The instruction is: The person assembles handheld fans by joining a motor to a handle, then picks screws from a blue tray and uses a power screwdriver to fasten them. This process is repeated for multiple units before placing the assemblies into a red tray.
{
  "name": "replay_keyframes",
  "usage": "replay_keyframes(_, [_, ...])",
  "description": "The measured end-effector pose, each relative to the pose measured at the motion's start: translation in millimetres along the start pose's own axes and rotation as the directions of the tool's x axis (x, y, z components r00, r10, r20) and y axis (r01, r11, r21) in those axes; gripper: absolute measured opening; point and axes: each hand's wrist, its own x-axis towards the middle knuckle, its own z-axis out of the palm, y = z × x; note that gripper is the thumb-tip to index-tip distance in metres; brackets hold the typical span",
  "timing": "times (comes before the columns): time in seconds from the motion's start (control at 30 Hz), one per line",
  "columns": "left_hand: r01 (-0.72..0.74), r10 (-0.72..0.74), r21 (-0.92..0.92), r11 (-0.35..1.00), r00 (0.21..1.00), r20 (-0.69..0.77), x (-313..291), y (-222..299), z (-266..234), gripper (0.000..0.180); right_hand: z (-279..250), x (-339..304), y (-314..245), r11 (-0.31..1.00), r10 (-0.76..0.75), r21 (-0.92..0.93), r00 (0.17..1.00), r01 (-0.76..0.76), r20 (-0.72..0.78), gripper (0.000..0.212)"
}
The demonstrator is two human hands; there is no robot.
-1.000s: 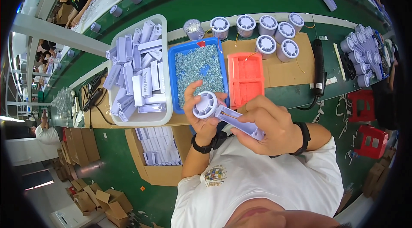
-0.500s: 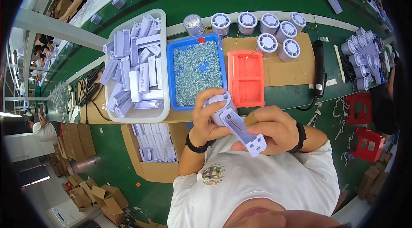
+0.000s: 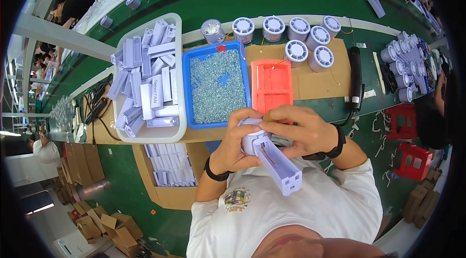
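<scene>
A pale lavender handheld fan [image 3: 280,166] is held in front of my chest, its round head up and its hollow handle slanting down to the right. Thin wires lie along the inside of the open handle. My left hand [image 3: 231,144] wraps round the fan head from the left, fingers on its top. From the other side my right hand [image 3: 308,131] grips the head too, with thumb and fingers pressed at its upper edge. Beyond the hands lie a blue tray [image 3: 186,93] of small metal screws [image 3: 218,100] and a red divided tray [image 3: 272,94].
On the left stands a white bin [image 3: 180,112] of lavender handle parts, above a cardboard box [image 3: 172,197] of similar parts. Several round fan heads [image 3: 295,51] stand on cardboard [image 3: 315,88] at the back. A black corded tool [image 3: 357,76] lies to the right, beyond it more fans [image 3: 407,66].
My right hand has moved from the fan's handle up to its head. The handle has swung to point more downward, toward me. My left hand stays on the head.
</scene>
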Motion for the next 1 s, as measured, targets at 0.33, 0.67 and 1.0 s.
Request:
replay_keyframes(0.33, [0.028,-0.029,0.020,0.999,0.999,0.027,3.1,-11.0,4.8,0.073,4.4,-10.9,14.2,0.998,0.035,-0.044,0.997,-0.037,-0.062,0.060])
replay_keyframes(0.67, [0.184,-0.125,0.428,0.885,0.979,-0.162,69.4,40.5,-15.0,0.077,-18.4,5.4,26.1,0.943,0.292,-0.096,0.931,-0.318,-0.216,0.064])
replay_keyframes(1.0, [0.559,-0.489,0.626,0.544,0.817,-0.304,239.2,-10.0,-205.3,0.022,-21.8,18.8,67.3,0.933,0.349,-0.045,0.928,-0.357,-0.127,0.048])
